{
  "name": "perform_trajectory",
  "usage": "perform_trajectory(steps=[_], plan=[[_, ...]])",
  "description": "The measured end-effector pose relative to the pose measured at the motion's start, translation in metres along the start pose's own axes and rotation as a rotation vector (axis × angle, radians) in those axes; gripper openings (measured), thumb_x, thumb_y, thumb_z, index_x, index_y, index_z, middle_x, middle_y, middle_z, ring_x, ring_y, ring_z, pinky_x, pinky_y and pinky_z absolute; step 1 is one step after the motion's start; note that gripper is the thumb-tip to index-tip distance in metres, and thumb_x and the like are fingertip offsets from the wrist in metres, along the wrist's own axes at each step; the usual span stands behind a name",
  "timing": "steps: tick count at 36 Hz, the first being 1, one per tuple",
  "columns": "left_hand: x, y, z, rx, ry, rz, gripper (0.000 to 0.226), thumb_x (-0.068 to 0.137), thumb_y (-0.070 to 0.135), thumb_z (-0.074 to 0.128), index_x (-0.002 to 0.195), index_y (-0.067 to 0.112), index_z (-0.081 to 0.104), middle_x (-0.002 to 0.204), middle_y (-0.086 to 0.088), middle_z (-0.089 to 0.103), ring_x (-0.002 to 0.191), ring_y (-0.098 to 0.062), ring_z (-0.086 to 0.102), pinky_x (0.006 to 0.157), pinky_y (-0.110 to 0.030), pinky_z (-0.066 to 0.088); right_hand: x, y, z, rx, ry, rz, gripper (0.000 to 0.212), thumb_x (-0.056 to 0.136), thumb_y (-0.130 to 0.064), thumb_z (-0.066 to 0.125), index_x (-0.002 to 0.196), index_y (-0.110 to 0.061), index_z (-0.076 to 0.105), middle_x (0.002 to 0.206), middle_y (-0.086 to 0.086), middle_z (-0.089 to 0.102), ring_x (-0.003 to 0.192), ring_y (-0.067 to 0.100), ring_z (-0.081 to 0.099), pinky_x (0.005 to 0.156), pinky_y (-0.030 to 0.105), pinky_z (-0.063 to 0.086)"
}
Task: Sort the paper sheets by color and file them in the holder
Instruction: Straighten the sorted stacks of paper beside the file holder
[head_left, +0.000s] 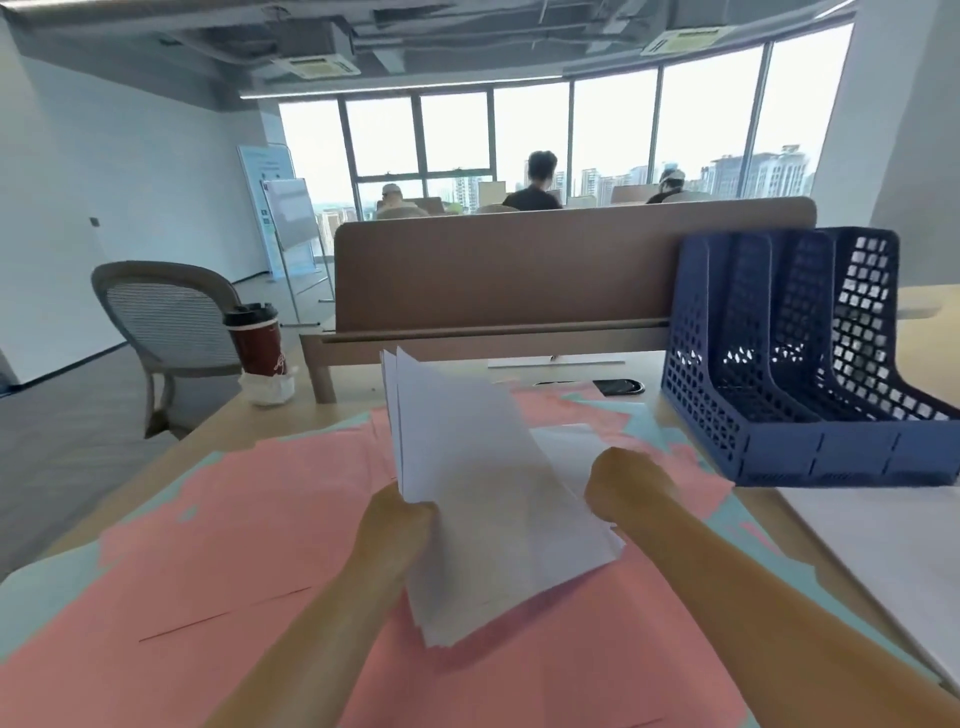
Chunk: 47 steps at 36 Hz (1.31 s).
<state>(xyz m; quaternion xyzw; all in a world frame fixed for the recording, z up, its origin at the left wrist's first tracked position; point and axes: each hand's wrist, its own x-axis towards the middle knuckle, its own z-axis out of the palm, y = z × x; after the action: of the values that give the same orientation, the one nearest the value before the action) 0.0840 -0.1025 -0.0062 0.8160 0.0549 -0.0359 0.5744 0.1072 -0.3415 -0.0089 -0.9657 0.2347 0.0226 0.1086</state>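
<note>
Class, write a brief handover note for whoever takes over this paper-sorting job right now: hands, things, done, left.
Left hand grips the white stack at its lower left edge; right hand curls round its right edge.
Pink sheets and teal sheets lie mixed across the desk; the blue holder stands at the right, its slots showing no paper.
Done: whites gathered.
Left: take the loose white sheet behind the right hand, file whites, then sort and file pink and teal.
</note>
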Motion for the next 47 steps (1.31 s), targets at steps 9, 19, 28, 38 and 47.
perform_trajectory(steps=[9, 19, 28, 38, 47], plan=[[0.001, -0.003, -0.014, 0.010, -0.035, 0.001, 0.034, 0.082, 0.001, 0.052, 0.102, 0.020, 0.072, 0.092, -0.001, 0.073, 0.084, -0.020, 0.069, 0.071, -0.030, 0.055, 0.011, -0.008, 0.004, 0.021, -0.042, 0.120, 0.024, 0.074, -0.013, 0.057, 0.096, -0.006, 0.063, 0.102, 0.010, 0.061, 0.095, 0.029, 0.060, 0.079, 0.030, 0.048], [0.009, -0.009, -0.020, -0.011, -0.074, 0.001, 0.036, 0.079, 0.005, 0.052, 0.104, 0.022, 0.072, 0.096, 0.000, 0.074, 0.089, -0.021, 0.070, 0.085, -0.038, 0.059, 0.013, -0.016, -0.002, -0.010, -0.036, 0.071, 0.003, 0.076, -0.012, 0.059, 0.077, -0.012, 0.061, 0.077, 0.004, 0.059, 0.083, 0.024, 0.066, 0.065, 0.026, 0.047], [0.016, -0.013, -0.013, -0.079, -0.079, -0.032, 0.033, 0.079, 0.000, 0.052, 0.100, 0.017, 0.072, 0.092, -0.004, 0.073, 0.086, -0.024, 0.070, 0.077, -0.036, 0.058, 0.017, -0.001, -0.001, 0.354, 0.067, 0.115, 0.020, 0.090, 0.002, 0.047, 0.070, -0.003, 0.049, 0.069, 0.010, 0.051, 0.064, 0.024, 0.050, 0.061, 0.029, 0.041], [-0.004, -0.016, -0.004, -0.324, -0.025, -0.134, 0.053, 0.054, 0.011, 0.053, 0.106, 0.006, 0.064, 0.104, -0.021, 0.068, 0.096, -0.040, 0.067, 0.078, -0.043, 0.054, -0.035, 0.009, -0.015, 0.343, -0.088, 0.094, 0.020, 0.089, 0.000, 0.042, 0.074, 0.000, 0.055, 0.070, 0.020, 0.058, 0.063, 0.031, 0.058, 0.053, 0.030, 0.044], [-0.016, -0.012, 0.005, -0.399, 0.037, -0.114, 0.044, 0.059, 0.006, 0.051, 0.101, 0.004, 0.062, 0.101, -0.022, 0.067, 0.095, -0.040, 0.066, 0.085, -0.051, 0.054, -0.056, 0.019, -0.014, 0.137, -0.066, 0.075, 0.014, 0.086, -0.015, 0.051, 0.073, -0.012, 0.057, 0.077, 0.006, 0.060, 0.078, 0.028, 0.060, 0.073, 0.031, 0.047]])
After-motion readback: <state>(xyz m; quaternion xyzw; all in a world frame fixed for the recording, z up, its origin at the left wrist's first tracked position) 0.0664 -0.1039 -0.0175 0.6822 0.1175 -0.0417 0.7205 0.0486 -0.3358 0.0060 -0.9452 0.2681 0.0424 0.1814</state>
